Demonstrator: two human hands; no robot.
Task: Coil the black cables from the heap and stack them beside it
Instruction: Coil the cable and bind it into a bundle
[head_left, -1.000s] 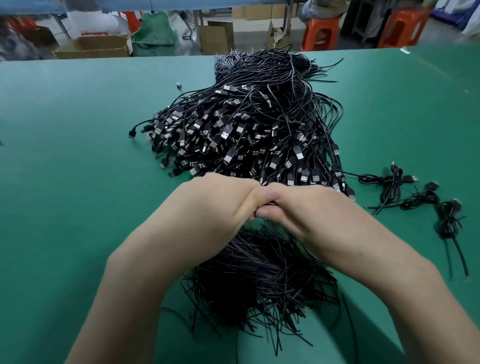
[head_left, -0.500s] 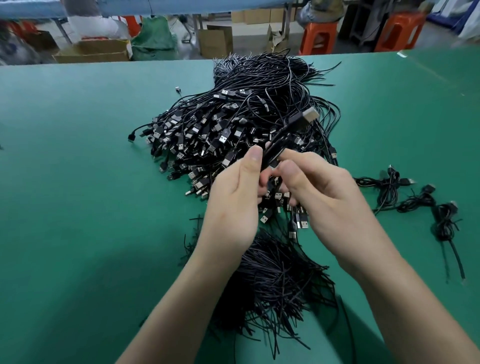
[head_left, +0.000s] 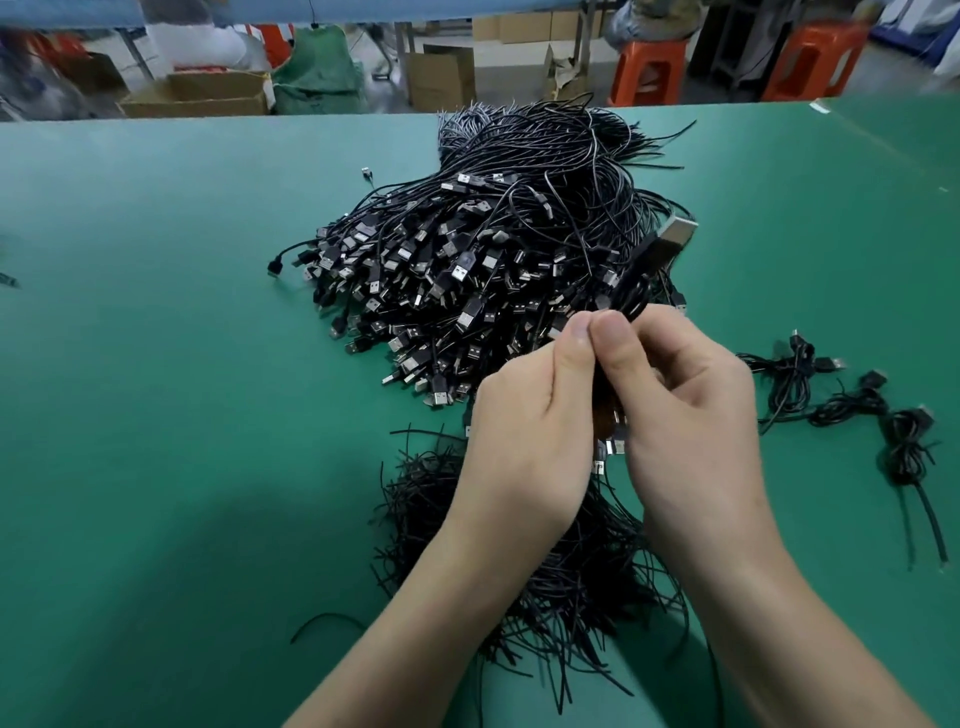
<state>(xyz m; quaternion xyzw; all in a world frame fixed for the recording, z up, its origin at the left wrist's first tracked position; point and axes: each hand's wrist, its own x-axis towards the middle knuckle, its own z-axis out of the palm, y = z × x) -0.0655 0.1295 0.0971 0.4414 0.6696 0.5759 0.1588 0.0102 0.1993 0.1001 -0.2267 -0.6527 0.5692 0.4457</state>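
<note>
A large heap of black USB cables (head_left: 498, 249) lies on the green table (head_left: 156, 364). My left hand (head_left: 524, 431) and my right hand (head_left: 685, 410) meet in front of the heap, and both pinch one black cable (head_left: 631, 291) between thumb and fingers. Its silver USB plug (head_left: 675, 236) sticks up to the right above my thumbs. Three coiled cables (head_left: 852, 405) lie in a row to the right of the heap. Under my wrists sits a pile of thin black tie wires (head_left: 545, 561).
Beyond the table's far edge stand cardboard boxes (head_left: 197, 93), a green sack (head_left: 317, 78) and orange stools (head_left: 649, 73). One loose plug (head_left: 367, 172) lies left of the heap's top. Bare green surface stretches to the left.
My hands have risen from the tie wire pile and lifted one cable out of the heap. Its plug has swung further up and right. The view has shifted slightly.
</note>
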